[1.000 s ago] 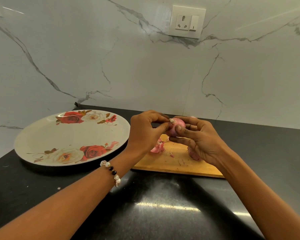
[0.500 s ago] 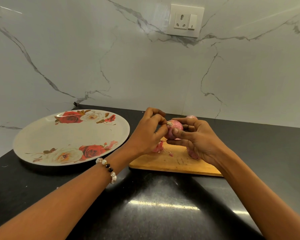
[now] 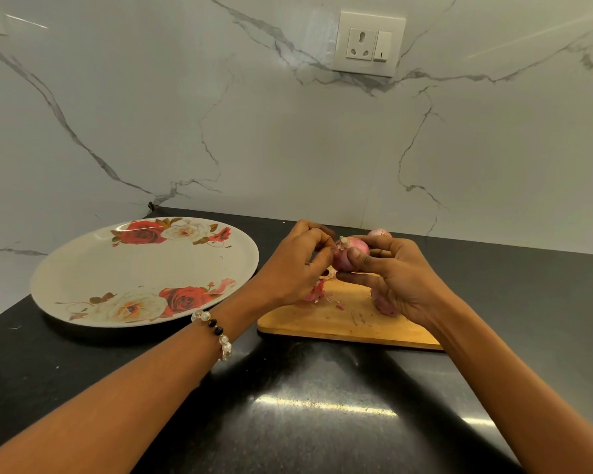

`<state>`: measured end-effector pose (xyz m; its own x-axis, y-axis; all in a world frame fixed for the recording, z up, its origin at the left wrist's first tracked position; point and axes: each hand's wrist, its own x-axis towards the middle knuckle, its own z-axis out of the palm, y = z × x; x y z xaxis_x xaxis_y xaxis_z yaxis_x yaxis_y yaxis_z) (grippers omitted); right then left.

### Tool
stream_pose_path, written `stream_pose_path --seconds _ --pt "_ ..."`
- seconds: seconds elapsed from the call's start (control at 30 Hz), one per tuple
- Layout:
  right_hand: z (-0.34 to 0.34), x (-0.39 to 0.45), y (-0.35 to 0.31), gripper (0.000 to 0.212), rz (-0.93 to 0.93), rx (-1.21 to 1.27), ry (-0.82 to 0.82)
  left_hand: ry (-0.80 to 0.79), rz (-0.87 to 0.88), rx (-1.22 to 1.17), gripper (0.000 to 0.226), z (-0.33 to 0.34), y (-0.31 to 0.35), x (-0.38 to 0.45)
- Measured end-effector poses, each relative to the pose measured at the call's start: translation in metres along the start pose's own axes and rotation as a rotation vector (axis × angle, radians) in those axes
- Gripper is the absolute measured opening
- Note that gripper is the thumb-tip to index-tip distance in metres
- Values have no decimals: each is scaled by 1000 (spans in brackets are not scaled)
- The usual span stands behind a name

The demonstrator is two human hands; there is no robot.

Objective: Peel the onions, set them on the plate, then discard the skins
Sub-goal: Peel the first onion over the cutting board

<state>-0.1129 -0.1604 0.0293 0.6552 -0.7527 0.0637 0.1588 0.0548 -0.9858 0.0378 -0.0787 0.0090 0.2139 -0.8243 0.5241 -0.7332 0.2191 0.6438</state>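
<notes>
My right hand [image 3: 394, 275] grips a pink onion [image 3: 348, 256] above the wooden cutting board [image 3: 343, 319]. My left hand [image 3: 297, 265] pinches the skin at the onion's pale tip. Loose pink skins [image 3: 317, 290] lie on the board under my left hand. A second onion [image 3: 379, 233] shows behind my right hand, and another pink piece [image 3: 384, 304] lies on the board under my right palm. The white plate [image 3: 83, 275] with red and cream roses sits to the left and holds no onion.
The black countertop [image 3: 305, 405] stretches toward me, glossy with light reflections. A white marble wall rises behind, with a socket and switch [image 3: 368, 44] above the board. The plate's near rim overhangs the counter's left part.
My left hand's fingers have shifted slightly at the onion's tip, curling tighter on the skin. The onion and my right hand stay almost in place.
</notes>
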Motion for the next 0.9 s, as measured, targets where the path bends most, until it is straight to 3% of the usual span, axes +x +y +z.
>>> stream_pose_path --seconds 0.2,0.47,0.7,0.9 --pt "-9 2 -5 48 -34 70 -28 129 -50 -10 9 1 5 0" --pt "-8 4 -2 46 -35 34 -43 256 -88 -94 15 -5 4 1" --pt "-6 1 -2 39 -33 -20 -108 208 -93 -191 21 -9 4 1" --pt "-6 -1 -3 37 -30 -44 -153 240 48 -125 12 -13 2 1"
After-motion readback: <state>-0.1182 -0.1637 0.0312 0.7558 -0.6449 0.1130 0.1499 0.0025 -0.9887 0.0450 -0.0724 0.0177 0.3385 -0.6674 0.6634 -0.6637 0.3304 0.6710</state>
